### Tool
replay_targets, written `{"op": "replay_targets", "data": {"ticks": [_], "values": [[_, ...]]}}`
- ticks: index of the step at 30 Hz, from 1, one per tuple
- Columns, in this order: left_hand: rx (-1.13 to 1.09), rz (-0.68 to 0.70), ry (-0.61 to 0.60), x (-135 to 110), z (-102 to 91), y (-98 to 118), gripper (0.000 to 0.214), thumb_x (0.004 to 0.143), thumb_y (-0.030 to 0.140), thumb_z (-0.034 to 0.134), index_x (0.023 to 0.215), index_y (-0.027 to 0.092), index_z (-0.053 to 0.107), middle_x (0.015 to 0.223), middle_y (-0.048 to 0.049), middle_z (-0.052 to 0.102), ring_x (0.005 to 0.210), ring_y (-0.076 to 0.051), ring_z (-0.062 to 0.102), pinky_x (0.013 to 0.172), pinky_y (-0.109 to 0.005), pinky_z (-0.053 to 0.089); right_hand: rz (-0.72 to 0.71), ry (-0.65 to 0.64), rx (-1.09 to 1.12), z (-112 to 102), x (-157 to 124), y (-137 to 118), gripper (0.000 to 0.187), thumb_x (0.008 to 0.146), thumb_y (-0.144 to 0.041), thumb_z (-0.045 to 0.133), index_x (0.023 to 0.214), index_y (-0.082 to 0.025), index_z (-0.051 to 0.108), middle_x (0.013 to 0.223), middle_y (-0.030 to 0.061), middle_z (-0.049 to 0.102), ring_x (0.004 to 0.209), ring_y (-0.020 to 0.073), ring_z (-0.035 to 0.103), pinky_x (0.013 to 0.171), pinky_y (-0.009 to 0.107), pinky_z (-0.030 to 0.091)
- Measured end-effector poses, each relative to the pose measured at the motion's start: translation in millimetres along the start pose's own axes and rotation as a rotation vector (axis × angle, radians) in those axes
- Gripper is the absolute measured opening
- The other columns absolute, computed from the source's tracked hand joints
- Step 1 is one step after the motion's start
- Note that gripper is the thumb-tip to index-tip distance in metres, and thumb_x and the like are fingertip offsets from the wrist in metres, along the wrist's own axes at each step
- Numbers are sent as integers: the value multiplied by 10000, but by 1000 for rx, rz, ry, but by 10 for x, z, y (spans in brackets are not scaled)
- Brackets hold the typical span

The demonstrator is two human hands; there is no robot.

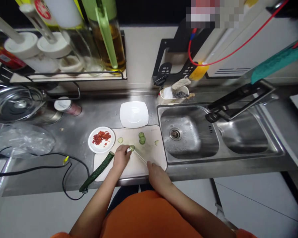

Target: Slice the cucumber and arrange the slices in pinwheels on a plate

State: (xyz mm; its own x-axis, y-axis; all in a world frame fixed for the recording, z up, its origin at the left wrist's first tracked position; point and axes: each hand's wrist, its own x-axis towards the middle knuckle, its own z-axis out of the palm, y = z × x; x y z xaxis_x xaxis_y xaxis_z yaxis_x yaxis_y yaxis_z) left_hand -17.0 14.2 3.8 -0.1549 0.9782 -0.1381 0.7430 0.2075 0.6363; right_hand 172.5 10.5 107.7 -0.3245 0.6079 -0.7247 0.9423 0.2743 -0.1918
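Note:
On the white cutting board point(149, 155), my left hand point(121, 158) has its fingers closed on a cucumber slice point(132, 147). A knife point(140, 156) is gripped by its handle in my right hand point(159, 177); its blade points up and left, its tip by the slice and my left fingertips. To the left, a long dark green cucumber point(98, 172) with one cut end lies slanted across the board's edge onto the counter. A small stack of cucumber slices point(142, 138) sits farther back. Single pieces lie at left point(120, 140) and right point(156, 142).
A plate of chopped red pieces point(101, 128) overlaps the board's left corner. Behind the board stands a white dish point(134, 114). To the right is a double sink point(188, 155) with a black faucet point(225, 109). A black cable point(84, 163) runs near the cucumber; bottles point(106, 43) fill a shelf.

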Motion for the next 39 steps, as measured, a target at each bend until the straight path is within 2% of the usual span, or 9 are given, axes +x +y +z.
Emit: {"op": "replay_targets", "data": {"ticks": [9, 14, 17, 20, 25, 31, 34, 39], "values": [[-15, -9, -3, -1, 16, -26, 251, 757, 165, 565, 990, 194, 654, 938, -68, 653, 903, -195, 596, 865, -312, 466, 14, -4, -7, -9, 3, -25, 349, 865, -31, 311, 1152, -134, 481, 1010, 145, 633, 954, 223, 618, 726, 270, 445], [-20, -1, 15, -1, 25, -26, 249, 747, 164, 567, 978, 190, 656, 939, -63, 657, 893, -188, 598, 864, -302, 463, 1, 26, 0, 66, 41, -25, 351, 861, -22, 305, 1138, -125, 494, 980, 141, 639, 942, 218, 621, 740, 275, 446], [-6, -13, 21, 5, 25, -4, 242, 737, 163, 571, 961, 184, 659, 912, -61, 660, 857, -184, 598, 826, -292, 464, -20, 60, 7, 132, 78, -9, 361, 860, -23, 301, 1148, -113, 500, 981, 140, 638, 954, 217, 615, 775, 284, 442], [18, -64, 22, 31, 23, 35, 201, 730, 170, 574, 910, 176, 662, 835, -55, 654, 779, -176, 588, 756, -282, 458, -16, 32, 14, 153, 69, 26, 373, 847, -23, 321, 1166, -111, 493, 1005, 139, 635, 972, 221, 608, 792, 286, 438], [29, -111, -21, 89, 30, 105, 108, 719, 164, 573, 801, 172, 642, 755, -37, 625, 726, -163, 563, 713, -269, 430, 51, -30, 56, 121, -54, 117, 400, 818, 7, 303, 1129, -127, 515, 1011, 135, 640, 972, 222, 608, 763, 283, 440], [1, -62, -51, 75, 52, 144, 184, 715, 146, 569, 883, 172, 639, 802, -44, 610, 790, -172, 558, 756, -275, 426, 74, -62, 106, 154, -129, 198, 392, 807, 8, 294, 1097, -128, 519, 1010, 135, 641, 955, 234, 614, 720, 287, 434], [11, -79, -54, 78, 55, 179, 158, 688, 130, 588, 835, 172, 625, 794, -43, 599, 793, -172, 553, 757, -272, 423, 65, -45, 117, 201, -142, 264, 385, 795, 17, 298, 1068, -132, 525, 979, 126, 646, 937, 229, 619, 711, 281, 422], [9, -138, -153, 125, -41, 271, 35, 734, 169, 568, 714, 194, 581, 669, 7, 585, 642, -129, 528, 629, -226, 378, 58, -38, 120, 233, -149, 356, 339, 809, 2, 324, 1023, -157, 534, 931, 109, 651, 893, 215, 625, 701, 277, 406]]}}
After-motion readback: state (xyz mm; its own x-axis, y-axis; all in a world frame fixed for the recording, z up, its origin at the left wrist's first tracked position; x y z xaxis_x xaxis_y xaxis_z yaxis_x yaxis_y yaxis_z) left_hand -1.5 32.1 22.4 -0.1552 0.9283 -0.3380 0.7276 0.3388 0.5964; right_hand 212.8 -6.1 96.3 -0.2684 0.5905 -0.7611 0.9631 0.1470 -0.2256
